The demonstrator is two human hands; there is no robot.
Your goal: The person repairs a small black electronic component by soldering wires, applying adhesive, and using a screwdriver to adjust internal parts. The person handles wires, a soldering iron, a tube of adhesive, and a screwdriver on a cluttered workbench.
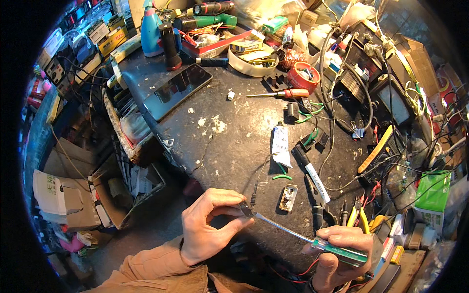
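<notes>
Screwdriver, green-handled (349,254): gripped in right hand (328,271), long axis pointing to ten o'clock, tip at the small dark part (245,210), contact unclear. Part: pinched by left hand (210,227), the nearer, at two o'clock from its palm.

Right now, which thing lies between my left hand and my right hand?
In the head view, the green-handled screwdriver's metal shaft spans that gap, ending near a small dark part.

The held screwdriver (284,227) is showing a green handle (349,254), the sleeve (154,259) is showing orange-brown, the spray bottle (151,34) blue and pink, and the dark table (234,168) cream blotches (218,125).
</notes>
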